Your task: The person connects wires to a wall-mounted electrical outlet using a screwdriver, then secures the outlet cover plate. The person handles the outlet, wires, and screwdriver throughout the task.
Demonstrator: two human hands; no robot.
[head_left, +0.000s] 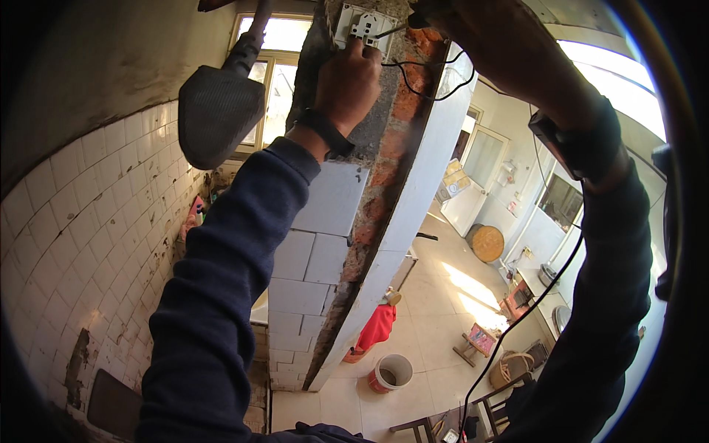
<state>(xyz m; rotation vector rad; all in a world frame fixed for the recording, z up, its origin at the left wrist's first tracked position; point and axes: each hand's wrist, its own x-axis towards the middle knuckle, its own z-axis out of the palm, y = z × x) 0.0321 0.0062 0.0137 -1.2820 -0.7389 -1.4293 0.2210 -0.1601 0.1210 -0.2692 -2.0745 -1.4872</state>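
High on the end of a wall, a white electrical wall fitting (pixel 363 28), like a socket or switch frame, sits with its inner parts bare. My left hand (pixel 350 87) reaches up from below, its fingers closed against the fitting's lower edge. From the upper right my right hand (pixel 473 21), partly in shadow, grips a thin-shafted tool that looks like a screwdriver (pixel 390 32). Its tip points at the middle of the fitting. A black wire (pixel 422 94) loops out beside my left hand, across exposed brick. The right fingers are mostly dark.
Broken brick (pixel 381 170) and white tiles (pixel 319 255) make up the wall end. A dark paddle-shaped object (pixel 220 118) hangs at left. On the floor below stand a bucket (pixel 391 373), a red cloth (pixel 377 328) and a small stool (pixel 476 342). A black cable (pixel 509 328) runs beside my right arm.
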